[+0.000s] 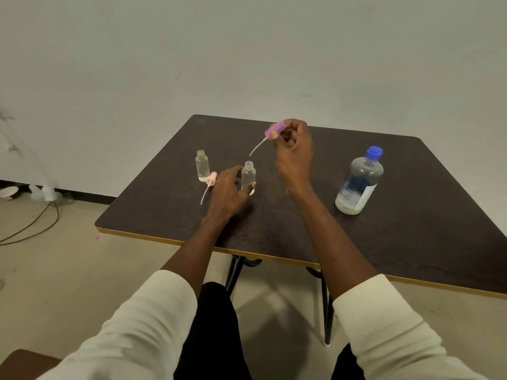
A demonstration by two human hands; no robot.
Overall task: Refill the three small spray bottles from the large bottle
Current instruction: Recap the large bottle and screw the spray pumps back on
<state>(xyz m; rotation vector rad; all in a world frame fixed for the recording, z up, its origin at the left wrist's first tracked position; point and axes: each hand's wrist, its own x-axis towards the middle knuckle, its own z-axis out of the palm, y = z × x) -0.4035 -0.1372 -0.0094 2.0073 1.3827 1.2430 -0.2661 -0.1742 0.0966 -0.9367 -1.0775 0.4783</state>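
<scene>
A person sits at a dark brown surface (411, 229) with a pale edge strip, seen from a camera on their head, both arms in white sleeves reaching forward.

Near the centre of the surface stands a small clear bottle (248, 177), upright and uncapped, with very little liquid visible inside. The left hand (227, 192) holds it from its 8 o'clock side, fingers (251, 187) and thumb curled lightly round the lower part of the glass.

The right hand (295, 149) is raised above the surface, at about 1 o'clock from that bottle. Its fingers are closed round a purple spray top (273, 130), whose thin pale dip tube (258, 147) curves down toward 7 o'clock, its end hanging in the air above and just beside the bottle's open neck.

At 10 o'clock from the held bottle stands a second small bottle (202, 165), also upright and uncapped, with a little yellowish liquid at the bottom. A pink spray top (211, 178) with its tube lies flat on the surface just beside it, partly behind the left hand.

Well apart, at 3 o'clock, the large bottle (359, 182) stands upright with its blue cap on and a shallow layer of pale liquid inside.

A third small bottle cannot be made out.

Beyond the surface is a plain wall, with cables (33, 220) on the floor at 9 o'clock.
</scene>
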